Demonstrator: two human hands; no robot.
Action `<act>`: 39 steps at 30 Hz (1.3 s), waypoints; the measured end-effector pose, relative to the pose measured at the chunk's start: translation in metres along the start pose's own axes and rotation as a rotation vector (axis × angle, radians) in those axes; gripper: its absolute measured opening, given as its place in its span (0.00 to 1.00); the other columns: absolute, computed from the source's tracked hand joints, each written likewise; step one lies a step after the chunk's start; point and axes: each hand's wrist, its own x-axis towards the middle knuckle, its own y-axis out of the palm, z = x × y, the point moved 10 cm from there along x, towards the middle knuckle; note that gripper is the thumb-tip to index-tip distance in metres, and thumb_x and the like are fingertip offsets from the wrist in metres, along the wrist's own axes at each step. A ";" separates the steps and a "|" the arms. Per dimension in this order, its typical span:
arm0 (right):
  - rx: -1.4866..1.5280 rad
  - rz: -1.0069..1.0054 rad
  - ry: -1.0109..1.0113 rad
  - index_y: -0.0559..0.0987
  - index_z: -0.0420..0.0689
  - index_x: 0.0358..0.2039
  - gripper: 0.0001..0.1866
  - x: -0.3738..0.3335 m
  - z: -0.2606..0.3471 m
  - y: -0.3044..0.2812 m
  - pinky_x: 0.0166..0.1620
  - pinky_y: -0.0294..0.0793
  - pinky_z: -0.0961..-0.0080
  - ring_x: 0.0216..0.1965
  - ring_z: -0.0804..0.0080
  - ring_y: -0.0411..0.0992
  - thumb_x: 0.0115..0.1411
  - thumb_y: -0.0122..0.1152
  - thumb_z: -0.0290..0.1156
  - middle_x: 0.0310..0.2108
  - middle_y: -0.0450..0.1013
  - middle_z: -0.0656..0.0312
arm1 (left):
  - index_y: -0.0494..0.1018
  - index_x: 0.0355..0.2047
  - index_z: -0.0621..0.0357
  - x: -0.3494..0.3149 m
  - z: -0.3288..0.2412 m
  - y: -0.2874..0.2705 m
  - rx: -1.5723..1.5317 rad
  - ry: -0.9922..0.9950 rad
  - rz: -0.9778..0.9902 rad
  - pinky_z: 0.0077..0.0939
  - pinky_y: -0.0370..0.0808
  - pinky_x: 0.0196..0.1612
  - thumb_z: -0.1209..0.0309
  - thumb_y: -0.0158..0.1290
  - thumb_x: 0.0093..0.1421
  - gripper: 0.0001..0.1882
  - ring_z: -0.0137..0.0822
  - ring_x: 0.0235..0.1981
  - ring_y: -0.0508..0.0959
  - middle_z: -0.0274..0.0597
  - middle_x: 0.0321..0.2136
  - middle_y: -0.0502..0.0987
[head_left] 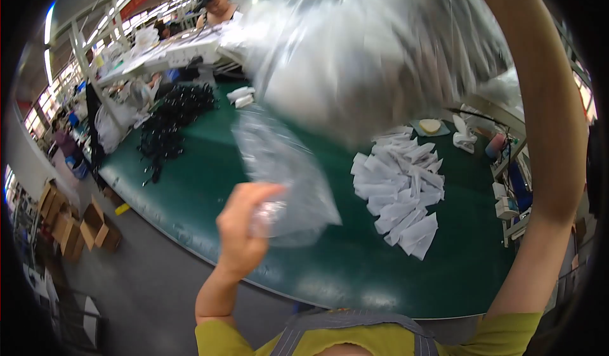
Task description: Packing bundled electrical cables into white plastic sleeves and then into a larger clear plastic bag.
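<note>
Low over the near side of the green table (317,283), my left hand (244,229) is closed round part of a transparent plastic bag (288,172). The rest of this thin bag spreads out beyond my fingers. My right forearm (545,134) reaches up past the top edge of the picture, so my right hand is hidden. Beside that raised arm hangs a big, full, transparent plastic bag (380,58), blurred by motion. Its whitish contents cannot be made out, nor can I see what holds it up.
White folded pieces (403,191) lie heaped on the table's right half. Black straps or cords (171,124) are piled at the far left, near small white bundles (241,96). A co-worker (216,4) is behind the far bench. Cardboard boxes (98,226) stand on the floor left.
</note>
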 end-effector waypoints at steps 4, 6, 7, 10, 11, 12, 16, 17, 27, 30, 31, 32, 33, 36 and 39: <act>0.191 0.243 0.236 0.75 0.31 0.40 0.14 -0.055 -0.145 0.093 0.43 0.79 0.63 0.36 0.54 0.80 0.63 0.50 0.30 0.33 0.77 0.46 | 0.75 0.40 0.61 -0.123 0.026 0.064 0.030 -0.196 0.407 0.38 0.73 0.44 0.74 0.48 0.63 0.08 0.50 0.41 0.77 0.51 0.38 0.77; 0.303 0.281 0.310 0.76 0.33 0.33 0.10 -0.094 -0.181 0.098 0.37 0.81 0.68 0.31 0.56 0.81 0.63 0.48 0.27 0.28 0.77 0.51 | 0.73 0.42 0.61 -0.189 0.048 0.109 -0.104 -0.504 0.750 0.41 0.72 0.45 0.72 0.47 0.65 0.09 0.52 0.42 0.76 0.50 0.38 0.77; 0.362 0.253 0.326 0.74 0.34 0.31 0.10 -0.129 -0.187 0.097 0.34 0.81 0.71 0.27 0.60 0.81 0.65 0.46 0.25 0.26 0.75 0.54 | 0.73 0.42 0.61 -0.210 0.049 0.112 -0.103 -0.522 0.759 0.41 0.72 0.45 0.72 0.47 0.65 0.09 0.52 0.42 0.76 0.50 0.38 0.77; 0.322 0.320 0.236 0.70 0.39 0.32 0.10 -0.207 -0.230 0.119 0.35 0.76 0.74 0.29 0.67 0.78 0.69 0.44 0.29 0.26 0.73 0.59 | 0.73 0.44 0.61 -0.261 0.036 0.120 -0.214 -0.645 0.984 0.40 0.72 0.46 0.69 0.46 0.67 0.11 0.53 0.42 0.76 0.51 0.39 0.77; 0.201 0.357 0.201 0.70 0.41 0.33 0.09 -0.239 -0.248 0.123 0.39 0.74 0.75 0.32 0.70 0.77 0.69 0.44 0.30 0.29 0.72 0.61 | 0.73 0.44 0.61 -0.261 0.028 0.123 -0.211 -0.652 0.992 0.40 0.72 0.46 0.69 0.46 0.67 0.11 0.53 0.42 0.76 0.51 0.39 0.77; 0.088 0.291 0.091 0.69 0.39 0.33 0.10 -0.267 -0.270 0.119 0.37 0.72 0.74 0.30 0.71 0.76 0.70 0.43 0.29 0.27 0.71 0.60 | 0.73 0.44 0.62 -0.252 0.022 0.127 -0.253 -0.648 0.941 0.38 0.72 0.45 0.69 0.46 0.67 0.11 0.53 0.41 0.77 0.51 0.38 0.77; -0.086 0.217 0.429 0.72 0.39 0.36 0.09 -0.364 -0.412 0.072 0.40 0.73 0.69 0.31 0.63 0.76 0.69 0.44 0.28 0.29 0.75 0.56 | 0.73 0.42 0.62 -0.208 -0.003 0.163 -0.411 -0.575 0.821 0.40 0.73 0.41 0.69 0.46 0.67 0.11 0.54 0.38 0.77 0.53 0.35 0.77; -0.104 0.169 0.441 0.72 0.39 0.36 0.09 -0.375 -0.423 0.054 0.40 0.73 0.69 0.31 0.63 0.76 0.69 0.44 0.28 0.29 0.75 0.56 | 0.74 0.42 0.63 -0.197 -0.010 0.175 -0.453 -0.544 0.821 0.37 0.73 0.41 0.70 0.45 0.67 0.11 0.50 0.37 0.79 0.52 0.35 0.78; -0.290 0.190 0.250 0.49 0.51 0.72 0.46 -0.464 -0.278 -0.148 0.61 0.66 0.62 0.60 0.54 0.64 0.61 0.63 0.49 0.68 0.49 0.52 | 0.71 0.41 0.59 -0.139 0.031 0.296 -1.212 -0.859 -0.001 0.30 0.72 0.46 0.60 0.39 0.71 0.16 0.34 0.42 0.74 0.42 0.40 0.75; -0.399 -0.108 0.392 0.63 0.49 0.66 0.37 -0.488 -0.277 -0.193 0.58 0.69 0.63 0.57 0.58 0.66 0.60 0.65 0.43 0.62 0.59 0.52 | 0.69 0.48 0.59 -0.114 -0.054 0.403 -1.129 -0.666 0.397 0.35 0.67 0.57 0.56 0.41 0.70 0.19 0.36 0.52 0.71 0.44 0.53 0.71; -0.418 -0.339 0.352 0.68 0.47 0.59 0.28 -0.498 -0.278 -0.231 0.52 0.72 0.67 0.50 0.62 0.70 0.60 0.65 0.38 0.55 0.65 0.54 | 0.69 0.50 0.59 -0.114 -0.086 0.433 -1.123 -0.523 0.590 0.37 0.65 0.60 0.55 0.42 0.70 0.21 0.37 0.55 0.69 0.45 0.57 0.68; -0.421 -0.554 0.299 0.74 0.45 0.52 0.20 -0.506 -0.277 -0.261 0.46 0.75 0.70 0.43 0.67 0.74 0.59 0.65 0.33 0.49 0.71 0.57 | 0.69 0.51 0.60 -0.136 -0.082 0.467 -1.135 -0.666 0.699 0.37 0.63 0.60 0.54 0.41 0.70 0.22 0.38 0.56 0.68 0.46 0.58 0.67; -0.007 -0.675 0.631 0.76 0.42 0.39 0.07 -0.517 -0.304 -0.286 0.32 0.74 0.78 0.28 0.79 0.73 0.60 0.59 0.23 0.34 0.73 0.64 | 0.68 0.53 0.60 -0.156 -0.074 0.498 -1.141 -0.813 0.806 0.37 0.62 0.61 0.54 0.41 0.70 0.23 0.40 0.58 0.68 0.47 0.60 0.65; 0.090 -1.098 0.488 0.78 0.44 0.34 0.09 -0.546 -0.352 -0.427 0.27 0.72 0.80 0.27 0.79 0.74 0.56 0.53 0.19 0.26 0.75 0.65 | 0.57 0.64 0.61 -0.172 -0.084 0.513 -0.951 -0.857 0.985 0.32 0.63 0.62 0.66 0.48 0.69 0.27 0.39 0.62 0.64 0.48 0.61 0.63; -1.089 -1.154 0.436 0.77 0.37 0.41 0.12 -0.536 -0.337 -0.580 0.48 0.74 0.64 0.42 0.49 0.74 0.56 0.52 0.21 0.42 0.73 0.45 | 0.60 0.63 0.61 -0.185 -0.052 0.493 -0.803 -0.845 0.921 0.34 0.67 0.59 0.70 0.49 0.68 0.24 0.39 0.61 0.67 0.47 0.58 0.67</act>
